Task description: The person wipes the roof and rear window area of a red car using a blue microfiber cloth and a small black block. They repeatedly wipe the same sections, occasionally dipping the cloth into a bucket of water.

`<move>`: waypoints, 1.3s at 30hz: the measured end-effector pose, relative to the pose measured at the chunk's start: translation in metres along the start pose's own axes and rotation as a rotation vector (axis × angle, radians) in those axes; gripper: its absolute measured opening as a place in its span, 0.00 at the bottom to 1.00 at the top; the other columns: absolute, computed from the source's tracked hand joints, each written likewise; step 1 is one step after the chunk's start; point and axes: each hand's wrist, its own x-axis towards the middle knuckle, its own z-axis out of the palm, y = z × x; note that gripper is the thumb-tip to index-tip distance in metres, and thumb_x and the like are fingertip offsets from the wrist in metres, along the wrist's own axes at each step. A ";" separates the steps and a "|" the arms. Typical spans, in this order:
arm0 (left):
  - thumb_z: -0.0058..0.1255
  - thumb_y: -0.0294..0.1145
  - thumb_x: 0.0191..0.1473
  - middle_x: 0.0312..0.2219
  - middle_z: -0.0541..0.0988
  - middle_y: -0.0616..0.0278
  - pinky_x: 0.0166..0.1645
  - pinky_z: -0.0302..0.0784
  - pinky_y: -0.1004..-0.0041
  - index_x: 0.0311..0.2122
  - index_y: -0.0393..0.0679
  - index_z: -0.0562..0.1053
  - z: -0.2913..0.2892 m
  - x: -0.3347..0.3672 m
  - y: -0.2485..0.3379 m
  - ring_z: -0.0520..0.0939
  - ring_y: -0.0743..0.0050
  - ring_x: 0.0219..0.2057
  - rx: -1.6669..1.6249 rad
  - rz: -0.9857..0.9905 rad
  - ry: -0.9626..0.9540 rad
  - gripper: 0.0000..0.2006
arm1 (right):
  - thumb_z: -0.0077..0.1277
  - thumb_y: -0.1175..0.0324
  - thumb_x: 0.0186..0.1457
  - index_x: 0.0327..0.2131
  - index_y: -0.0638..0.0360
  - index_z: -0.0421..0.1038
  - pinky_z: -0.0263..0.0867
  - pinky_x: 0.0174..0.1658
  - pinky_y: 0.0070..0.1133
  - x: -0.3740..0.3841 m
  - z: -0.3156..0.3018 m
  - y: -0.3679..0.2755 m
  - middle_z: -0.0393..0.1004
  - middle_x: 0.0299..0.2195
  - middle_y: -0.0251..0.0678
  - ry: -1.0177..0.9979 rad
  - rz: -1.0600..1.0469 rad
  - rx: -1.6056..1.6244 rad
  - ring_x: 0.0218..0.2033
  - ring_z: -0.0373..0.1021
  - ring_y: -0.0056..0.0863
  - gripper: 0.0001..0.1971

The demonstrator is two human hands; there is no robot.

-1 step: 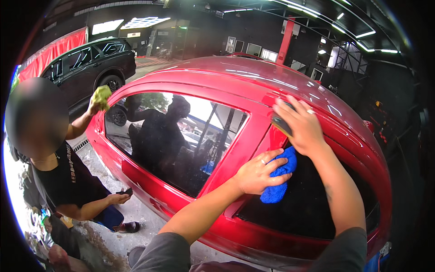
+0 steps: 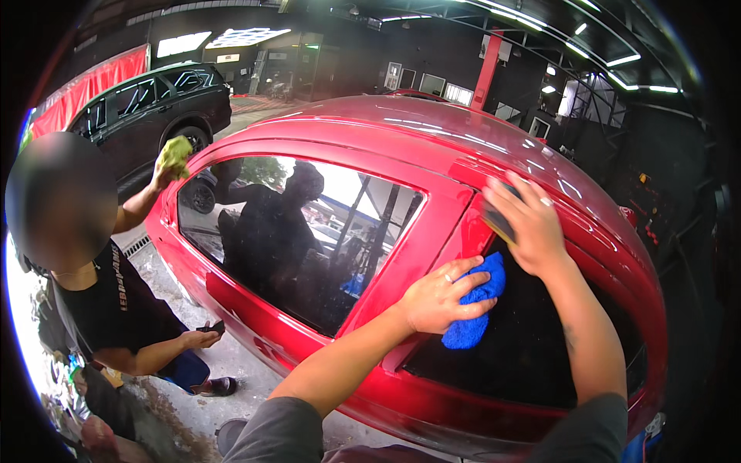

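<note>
The red car (image 2: pixel 444 197) fills the middle, its side windows dark and reflective. My left hand (image 2: pixel 444 301) is closed around a blue microfiber cloth (image 2: pixel 465 333), over the pillar and the edge of the nearer side window (image 2: pixel 494 363). Higher up and to the right, my right hand (image 2: pixel 527 224) grips a black applicator block (image 2: pixel 499 224) with a yellowish edge. The block is against the red frame above that window, just below the roof (image 2: pixel 432 116); its face on the car side is hidden.
At the left a person (image 2: pixel 116 301) stands by the car's other end, holding up a yellow-green cloth (image 2: pixel 176 157) and, lower, a small black object (image 2: pixel 217 328). Behind is a dark SUV (image 2: pixel 139 108). A round grey container (image 2: pixel 230 434) sits on the floor near my left sleeve.
My right hand has slid a little to the right and down along the frame with the applicator block. My left hand and the blue cloth have hardly moved.
</note>
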 end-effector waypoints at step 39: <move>0.70 0.40 0.43 0.60 0.77 0.50 0.61 0.81 0.47 0.57 0.60 0.80 0.012 -0.004 0.007 0.77 0.37 0.66 -0.002 -0.007 0.045 0.30 | 0.56 0.61 0.69 0.70 0.54 0.71 0.54 0.76 0.51 0.059 0.043 -0.039 0.72 0.71 0.43 0.072 0.082 0.075 0.74 0.63 0.50 0.28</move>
